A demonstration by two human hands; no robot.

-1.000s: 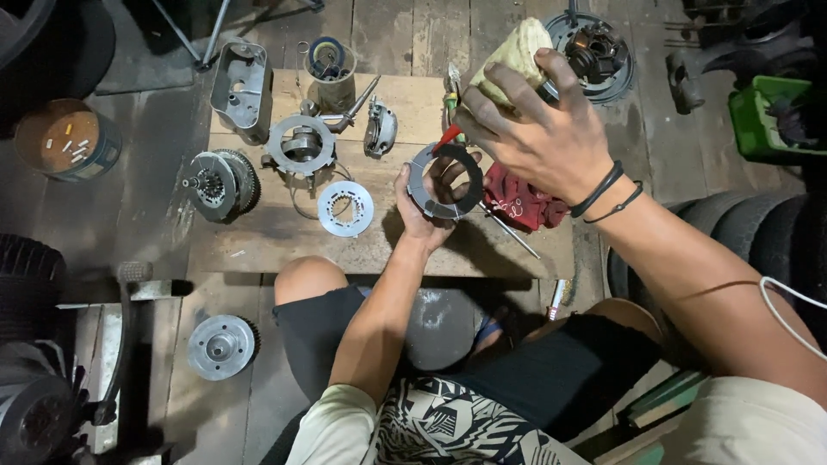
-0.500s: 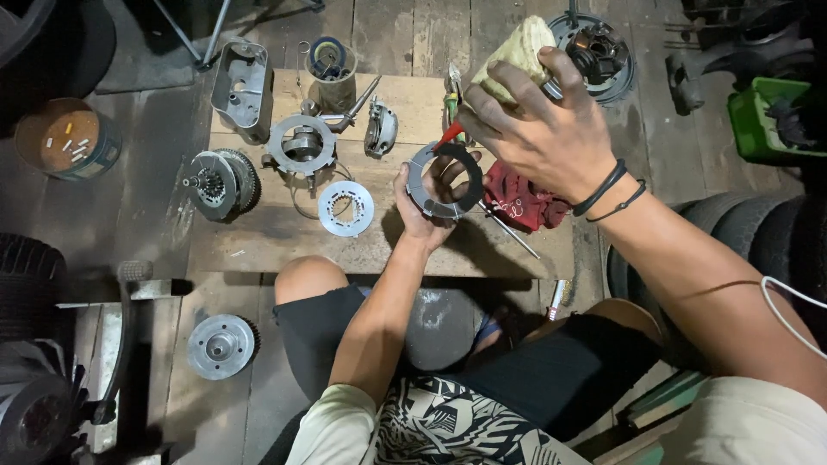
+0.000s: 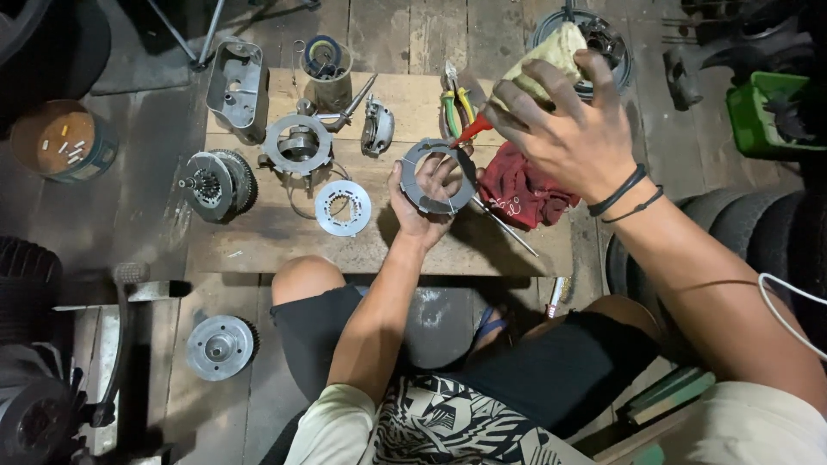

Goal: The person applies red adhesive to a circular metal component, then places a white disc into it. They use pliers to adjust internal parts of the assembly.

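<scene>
Grey metal, flat and ring-shaped, the clutch plate (image 3: 438,176) sits in the left hand (image 3: 422,202), whose fingers curl up through and around it, holding it above the wooden table (image 3: 284,237). Just right of the plate, the right hand (image 3: 573,138) has its fingers closed on a yellowish rag (image 3: 538,65) and a red-handled tool (image 3: 472,129) whose tip meets the plate's upper edge. A crumpled red cloth (image 3: 521,191) lies right of the plate; a perforated silver disc (image 3: 343,207) lies to its left.
</scene>
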